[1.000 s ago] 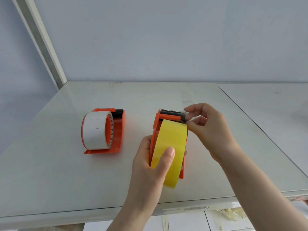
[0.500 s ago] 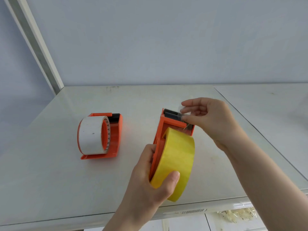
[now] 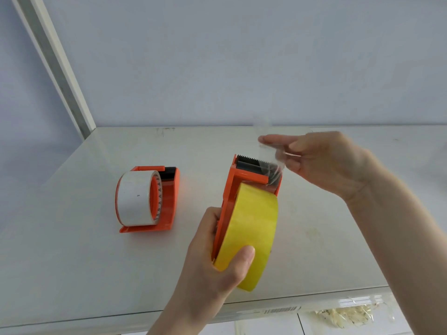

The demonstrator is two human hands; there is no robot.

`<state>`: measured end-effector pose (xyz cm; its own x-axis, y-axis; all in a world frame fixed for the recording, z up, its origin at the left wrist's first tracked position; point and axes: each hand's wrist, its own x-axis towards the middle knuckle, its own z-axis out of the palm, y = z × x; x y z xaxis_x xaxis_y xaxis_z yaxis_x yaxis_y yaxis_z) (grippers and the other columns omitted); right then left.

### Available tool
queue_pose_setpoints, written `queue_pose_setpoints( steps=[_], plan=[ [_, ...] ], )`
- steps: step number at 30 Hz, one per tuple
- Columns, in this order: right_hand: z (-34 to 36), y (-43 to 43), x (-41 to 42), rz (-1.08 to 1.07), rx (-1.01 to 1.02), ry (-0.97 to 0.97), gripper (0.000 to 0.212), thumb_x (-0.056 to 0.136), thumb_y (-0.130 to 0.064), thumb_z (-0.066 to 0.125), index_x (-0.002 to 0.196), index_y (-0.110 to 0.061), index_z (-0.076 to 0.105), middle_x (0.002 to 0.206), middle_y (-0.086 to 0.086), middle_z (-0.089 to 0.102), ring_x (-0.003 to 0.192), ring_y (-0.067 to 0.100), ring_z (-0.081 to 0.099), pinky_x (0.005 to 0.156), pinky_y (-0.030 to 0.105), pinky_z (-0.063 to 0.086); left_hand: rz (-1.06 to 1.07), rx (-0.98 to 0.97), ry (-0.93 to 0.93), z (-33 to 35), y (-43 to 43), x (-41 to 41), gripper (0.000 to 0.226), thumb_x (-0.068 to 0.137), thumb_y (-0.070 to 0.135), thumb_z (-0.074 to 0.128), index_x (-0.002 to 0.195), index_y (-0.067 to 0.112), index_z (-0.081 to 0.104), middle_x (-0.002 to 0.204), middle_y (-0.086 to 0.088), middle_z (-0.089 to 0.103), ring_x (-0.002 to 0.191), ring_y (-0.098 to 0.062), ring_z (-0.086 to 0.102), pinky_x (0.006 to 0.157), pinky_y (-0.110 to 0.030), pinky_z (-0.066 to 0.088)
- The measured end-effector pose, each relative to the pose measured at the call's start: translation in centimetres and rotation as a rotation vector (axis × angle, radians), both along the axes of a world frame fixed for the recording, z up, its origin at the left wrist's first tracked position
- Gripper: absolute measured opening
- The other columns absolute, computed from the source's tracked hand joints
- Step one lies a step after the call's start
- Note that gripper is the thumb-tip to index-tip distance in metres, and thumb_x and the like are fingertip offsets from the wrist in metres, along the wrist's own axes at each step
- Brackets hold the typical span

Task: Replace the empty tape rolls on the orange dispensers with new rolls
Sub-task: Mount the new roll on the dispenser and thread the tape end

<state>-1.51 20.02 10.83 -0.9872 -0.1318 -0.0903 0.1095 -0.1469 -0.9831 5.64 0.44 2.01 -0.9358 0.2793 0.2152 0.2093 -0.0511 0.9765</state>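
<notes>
The yellow roll [image 3: 251, 235] sits on the orange dispenser [image 3: 227, 204], which your left hand [image 3: 212, 269] grips near the table's front edge [image 3: 96, 320]. Your right hand [image 3: 321, 160], now lifted above the serrated cutter [image 3: 246, 158], pinches a clear tape strip [image 3: 273, 165] drawn longer than before. The second dispenser [image 3: 167, 204] with its white roll [image 3: 135, 197] rests unmoved, well apart leftward.

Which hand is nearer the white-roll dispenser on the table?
Left. The left hand, gripping the yellow roll, sits right of the white-roll dispenser; the right hand is farther right.
</notes>
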Motion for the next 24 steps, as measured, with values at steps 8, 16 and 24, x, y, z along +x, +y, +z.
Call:
queue_pose_setpoints(
  steps=[8, 16, 24],
  plan=[
    [-1.5, -1.2, -0.2, -0.245, 0.61, 0.362, 0.025, 0.073, 0.001, 0.069, 0.072, -0.023, 0.063, 0.081, -0.003, 0.068, 0.059, 0.0, 0.056, 0.07, 0.019, 0.049, -0.005, 0.004, -0.008, -0.2, 0.4, 0.1, 0.031, 0.058, 0.047, 0.061, 0.087, 0.04, 0.053, 0.085, -0.019, 0.066, 0.072, -0.037, 0.065, 0.061, -0.046, 0.055],
    [-1.6, -2.8, -1.5, -0.338, 0.669, 0.549, 0.029, 0.069, -0.003, 0.073, 0.066, -0.024, 0.053, 0.072, -0.014, 0.063, 0.065, -0.001, 0.056, 0.06, 0.008, 0.042, -0.07, 0.126, -0.036, 0.1, 0.6, -0.3, 0.038, 0.061, 0.037, 0.062, 0.096, 0.027, 0.052, 0.081, -0.004, 0.072, 0.062, -0.018, 0.071, 0.056, -0.023, 0.053],
    [-1.6, -2.2, -1.5, -0.293, 0.788, 0.606, 0.031, 0.071, -0.01, 0.073, 0.065, -0.027, 0.048, 0.066, -0.01, 0.055, 0.059, 0.002, 0.046, 0.057, 0.014, 0.038, -0.026, 0.205, -0.009, 1.1, 0.1, -0.1, 0.044, 0.056, 0.038, 0.058, 0.096, 0.025, 0.048, 0.072, 0.014, 0.074, 0.061, -0.007, 0.071, 0.052, -0.015, 0.052]
  ],
)
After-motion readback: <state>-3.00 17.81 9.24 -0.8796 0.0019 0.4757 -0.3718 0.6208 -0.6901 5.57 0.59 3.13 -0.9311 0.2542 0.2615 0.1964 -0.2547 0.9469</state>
